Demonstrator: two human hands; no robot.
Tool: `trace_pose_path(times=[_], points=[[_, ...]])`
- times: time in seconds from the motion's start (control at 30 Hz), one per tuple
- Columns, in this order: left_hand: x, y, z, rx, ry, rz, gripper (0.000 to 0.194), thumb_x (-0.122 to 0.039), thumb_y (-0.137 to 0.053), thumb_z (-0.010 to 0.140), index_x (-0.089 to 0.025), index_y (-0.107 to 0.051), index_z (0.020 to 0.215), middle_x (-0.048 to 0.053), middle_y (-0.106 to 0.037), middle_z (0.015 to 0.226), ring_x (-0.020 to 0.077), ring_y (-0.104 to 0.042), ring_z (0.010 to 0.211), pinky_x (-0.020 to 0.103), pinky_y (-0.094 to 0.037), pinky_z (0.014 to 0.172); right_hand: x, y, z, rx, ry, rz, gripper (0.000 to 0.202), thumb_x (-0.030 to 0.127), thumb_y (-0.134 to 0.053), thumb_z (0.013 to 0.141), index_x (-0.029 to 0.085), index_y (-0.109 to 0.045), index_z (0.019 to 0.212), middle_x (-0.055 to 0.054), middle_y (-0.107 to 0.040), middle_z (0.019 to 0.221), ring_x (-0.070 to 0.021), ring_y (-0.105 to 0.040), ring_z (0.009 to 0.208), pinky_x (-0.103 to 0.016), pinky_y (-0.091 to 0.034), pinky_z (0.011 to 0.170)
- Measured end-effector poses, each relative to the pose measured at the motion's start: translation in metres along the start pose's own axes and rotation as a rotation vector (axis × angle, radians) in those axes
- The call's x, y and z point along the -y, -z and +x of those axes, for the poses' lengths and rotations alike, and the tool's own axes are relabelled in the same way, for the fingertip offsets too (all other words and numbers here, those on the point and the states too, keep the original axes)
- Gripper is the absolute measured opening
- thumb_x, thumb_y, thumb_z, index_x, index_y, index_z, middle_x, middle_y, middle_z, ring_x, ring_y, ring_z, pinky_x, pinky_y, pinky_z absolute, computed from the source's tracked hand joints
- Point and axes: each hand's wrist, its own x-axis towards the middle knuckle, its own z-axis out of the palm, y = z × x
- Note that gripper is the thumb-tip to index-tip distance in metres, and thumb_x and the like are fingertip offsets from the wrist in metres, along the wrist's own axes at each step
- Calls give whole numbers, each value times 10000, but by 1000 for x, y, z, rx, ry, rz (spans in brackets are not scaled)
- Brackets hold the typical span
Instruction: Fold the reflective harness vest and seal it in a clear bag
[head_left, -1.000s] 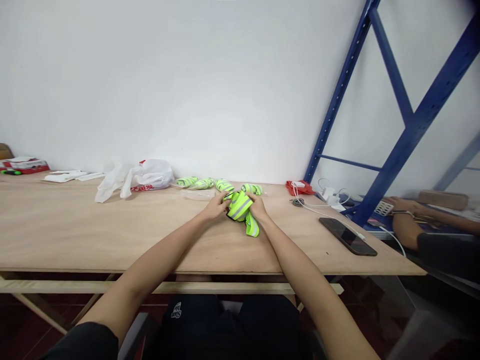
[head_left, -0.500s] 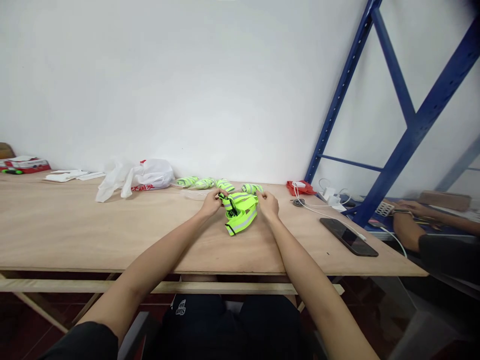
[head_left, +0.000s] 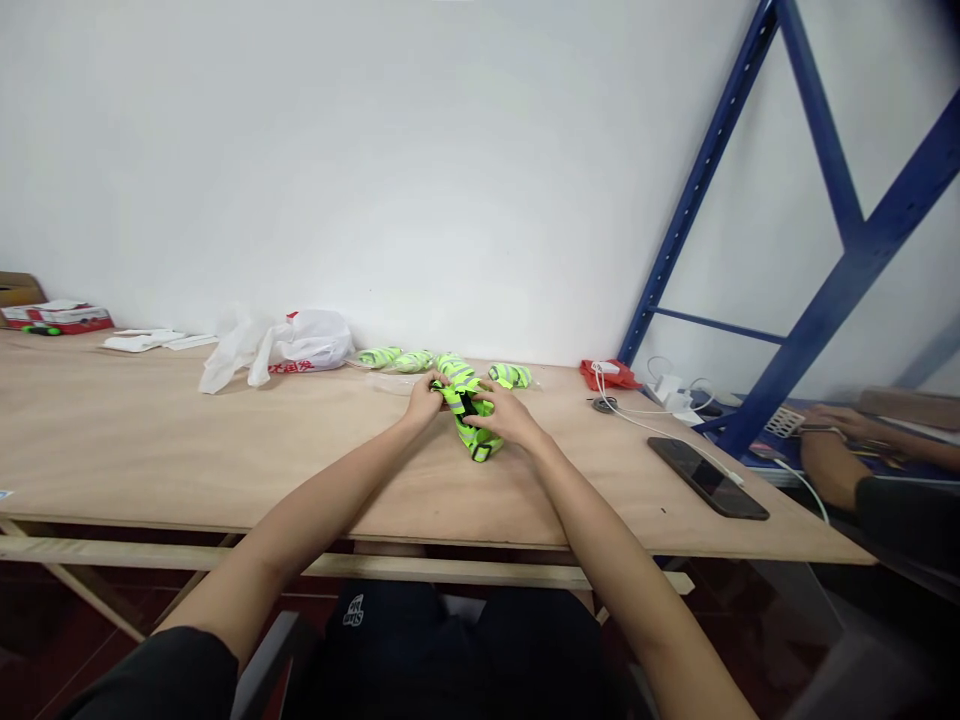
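Note:
A neon green reflective strap [head_left: 480,441] with grey stripes and black parts is bunched between my hands, over the wooden table [head_left: 285,450]. My left hand [head_left: 425,399] pinches its upper left end. My right hand [head_left: 508,412] grips the strap from the right side, fingers bent over a black part near its middle. The lower end, with a black-edged piece, hangs toward me. Just behind my hands lie several bundled green straps [head_left: 415,361], some in clear wrapping, and one more bundle [head_left: 510,376] sits behind my right hand.
White plastic bags [head_left: 319,340] and white papers [head_left: 142,340] are at the back left. On the right are a red packet [head_left: 610,374], a white cable, a phone [head_left: 707,477] and a blue metal frame [head_left: 694,190]. Another person's arm [head_left: 829,465] is at the far right.
My right hand has moved left and inward, from the strap's right end onto its middle. The strap is more gathered. The view has shifted slightly.

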Motion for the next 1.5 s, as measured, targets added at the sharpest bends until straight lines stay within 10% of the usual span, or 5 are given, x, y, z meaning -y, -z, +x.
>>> trace_pose_path(times=[0.5,1.2,1.5], points=[[0,-5,1,-123,-39,12,268,-138,-506,571,-208,-459,826,24,-598,911,151,-592,728,269,-544,565,-4,-19,-3,-61,-100,-91,247,385,-780,689,229,-708,866,-56,-712,955,-262,-647,899,-381,-492,835],[-9,-7,-19,304,-260,734,458,-461,-623,845,-169,-619,1199,96,-698,1147,294,-636,1064,402,-485,948,-11,2,-4,-57,-59,-366,355,59,-602,737,228,-717,1028,-67,-702,1130,-264,-607,1093,-377,-487,919],[-16,-7,-10,239,-301,691,364,-357,-613,866,-173,-674,1174,83,-731,1082,289,-666,1009,399,-525,924,-26,10,3,-80,-10,-209,405,67,-598,732,233,-725,1079,-67,-666,1238,-251,-600,1152,-417,-444,1042]])
